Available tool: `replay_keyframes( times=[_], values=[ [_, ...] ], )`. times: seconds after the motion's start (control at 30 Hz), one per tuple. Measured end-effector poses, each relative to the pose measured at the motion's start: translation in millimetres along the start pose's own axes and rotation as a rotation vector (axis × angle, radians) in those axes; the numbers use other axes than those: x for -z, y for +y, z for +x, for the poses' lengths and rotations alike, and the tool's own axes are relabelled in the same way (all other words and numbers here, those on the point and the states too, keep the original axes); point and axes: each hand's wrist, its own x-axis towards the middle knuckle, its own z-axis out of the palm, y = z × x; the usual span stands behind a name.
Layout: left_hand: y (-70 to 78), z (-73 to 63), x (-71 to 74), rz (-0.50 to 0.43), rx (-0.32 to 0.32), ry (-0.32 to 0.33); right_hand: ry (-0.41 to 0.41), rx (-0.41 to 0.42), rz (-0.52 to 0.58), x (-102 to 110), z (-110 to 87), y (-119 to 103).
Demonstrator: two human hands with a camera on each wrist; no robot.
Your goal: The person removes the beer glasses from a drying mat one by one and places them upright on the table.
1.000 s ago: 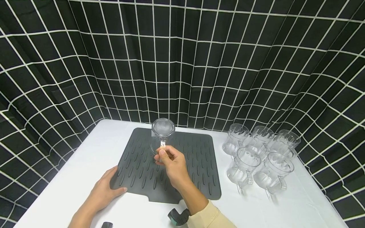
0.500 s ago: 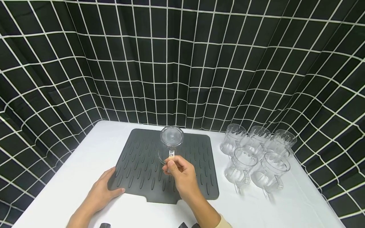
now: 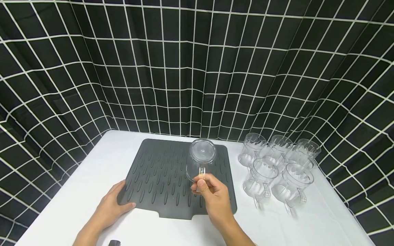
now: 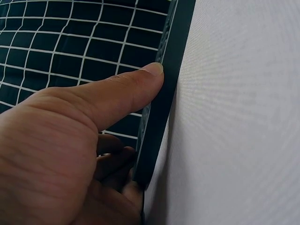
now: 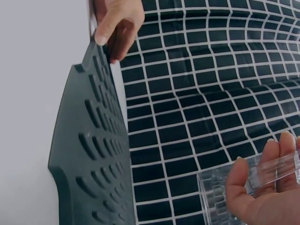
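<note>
My right hand (image 3: pixel 217 200) pinches the handle of a clear mug (image 3: pixel 201 155) between thumb and fingers. Its round base faces up, and it is held above the right half of a dark grey ribbed mat (image 3: pixel 172 213). In the right wrist view, the fingers (image 5: pixel 239 183) lie around the clear handle, and part of the mug (image 5: pixel 208 194) runs out of frame. My left hand (image 3: pixel 109 206) rests at the mat's front left corner, fingers along the left side and thumb on the front edge. The left wrist view shows that thumb (image 4: pixel 136 86) touching the mat's edge (image 4: pixel 161 117).
Several clear mugs stand grouped on the white table (image 3: pixel 320 218) to the right of the mat, including a front mug (image 3: pixel 261 179) and a back mug (image 3: pixel 252 150). A black curtain (image 3: pixel 191 68) with white grid lines encloses the back and sides. A small dark object (image 3: pixel 114 243) shows at the bottom edge.
My right hand has carried the mug rightward and a little toward me over the mat. The left hand has stayed at the mat's corner. The dark object near the right forearm has left view.
</note>
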Motion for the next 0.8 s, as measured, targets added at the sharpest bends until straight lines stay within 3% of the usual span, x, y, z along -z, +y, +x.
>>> replay_keyframes(
  times=[0.67,0.8],
  values=[
    [7.7,-0.6,3.3,0.043,0.004,-0.014,0.112,0.135,0.032,40.7,-6.3,-4.3],
    [11.0,-0.7,4.4,0.048,0.013,-0.012,0.12,0.149,-0.011,49.6,-7.5,-4.7]
  ],
)
